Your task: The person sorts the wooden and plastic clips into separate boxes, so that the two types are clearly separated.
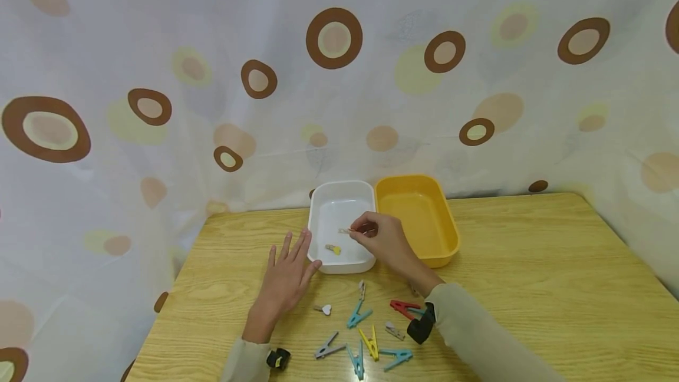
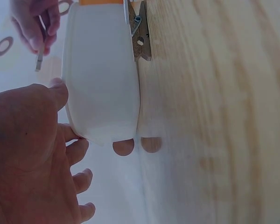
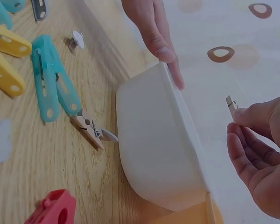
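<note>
My right hand (image 1: 383,239) pinches a small wooden clothespin (image 3: 231,106) between thumb and fingertips, above the white tray (image 1: 339,208). Inside that tray lies a small clothespin with a yellow decoration (image 1: 333,249). At the tray's near left corner, my left hand (image 1: 287,279) touches the rim with its fingers spread. In the left wrist view the left thumb (image 2: 59,93) rests at the rim, the other fingers loosely bent.
A yellow tray (image 1: 450,226) stands against the white one's right side. Nearer me lie several loose pegs: a red clothespin (image 1: 404,308), a yellow clothespin (image 1: 369,343), a grey clothespin (image 1: 329,346), blue ones, and small wooden ones with white decorations. A patterned curtain hangs behind the table.
</note>
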